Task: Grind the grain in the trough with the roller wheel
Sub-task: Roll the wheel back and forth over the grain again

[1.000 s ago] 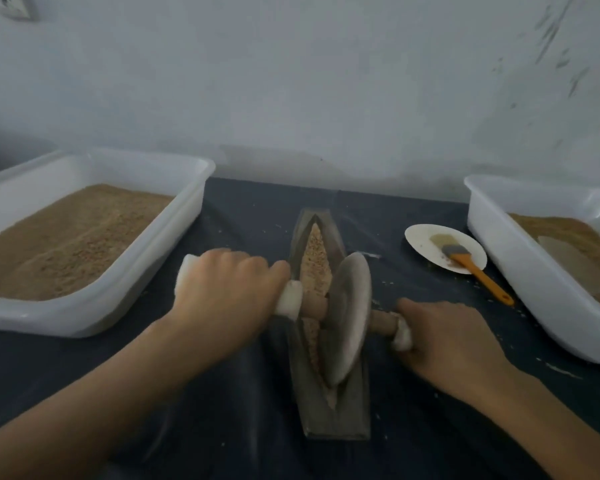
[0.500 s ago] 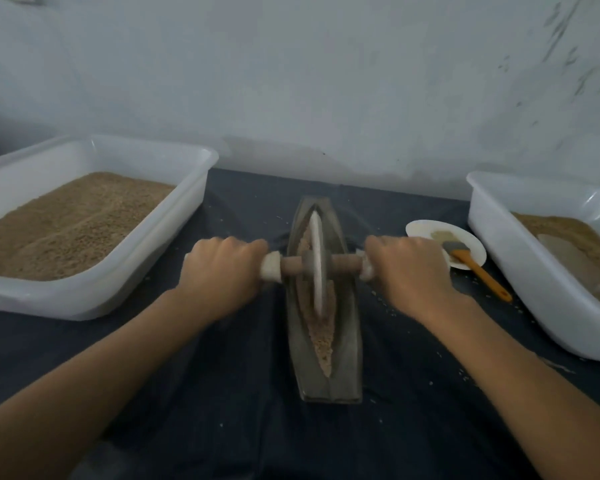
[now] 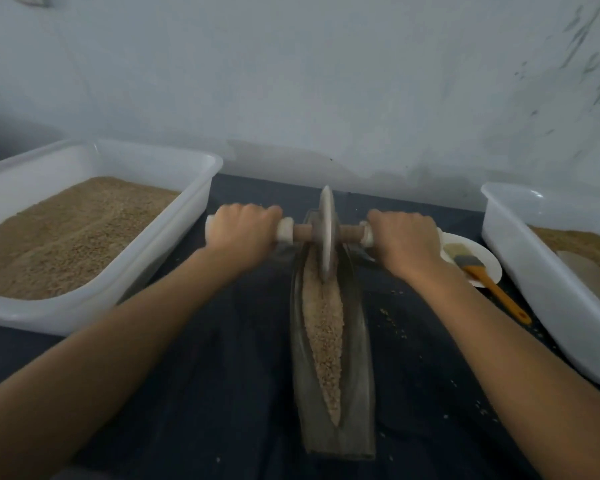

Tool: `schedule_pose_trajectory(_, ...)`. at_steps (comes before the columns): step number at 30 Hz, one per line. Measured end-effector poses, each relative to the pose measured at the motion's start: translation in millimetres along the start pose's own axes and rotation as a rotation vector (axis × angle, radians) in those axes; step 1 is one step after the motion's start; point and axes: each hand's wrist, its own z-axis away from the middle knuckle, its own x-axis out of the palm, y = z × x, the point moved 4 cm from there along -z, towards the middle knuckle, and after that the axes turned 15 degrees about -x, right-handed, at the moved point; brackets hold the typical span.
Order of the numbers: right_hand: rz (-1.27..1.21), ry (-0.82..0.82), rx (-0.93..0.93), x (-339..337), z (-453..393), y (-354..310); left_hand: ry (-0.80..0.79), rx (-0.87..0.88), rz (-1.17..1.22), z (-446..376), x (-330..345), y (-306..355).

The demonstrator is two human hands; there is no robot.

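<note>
A long grey boat-shaped trough (image 3: 357, 393) lies lengthwise on the dark cloth, with a strip of tan grain (image 3: 323, 327) along its groove. The roller wheel (image 3: 326, 233), a pale disc on a wooden axle with white handle ends, stands upright at the trough's far end. My left hand (image 3: 243, 233) grips the left handle. My right hand (image 3: 404, 242) grips the right handle. Both arms are stretched forward.
A white tub (image 3: 146, 271) full of grain sits at the left. Another white tub (image 3: 520, 258) with ground meal sits at the right. A small white plate (image 3: 489, 271) holds an orange-handled brush (image 3: 489, 282). Stray grains dot the cloth right of the trough.
The wheel has rolled from the trough's near half to its far end, straightening from a tilt. Both hands moved forward with the handles.
</note>
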Motion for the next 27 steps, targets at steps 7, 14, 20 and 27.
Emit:
schedule_pose_trajectory(7,-0.084,-0.082,-0.037,-15.2,45.7,-17.7,-0.059,0.03,0.029,39.0,-13.6,-3.2)
schedule_pose_trajectory(14,-0.169,0.091,-0.19,-71.5,122.4,-42.6,0.03,0.215,0.169,142.0,-67.9,-19.4)
schedule_pose_trajectory(20,-0.027,-0.034,-0.046,-13.8,41.9,-19.1,-0.015,0.04,-0.047,49.8,-13.6,-5.2)
schedule_pose_trajectory(27,-0.09,-0.038,0.013,-6.1,28.3,-11.1,0.037,0.046,0.002,28.8,-13.0,0.2)
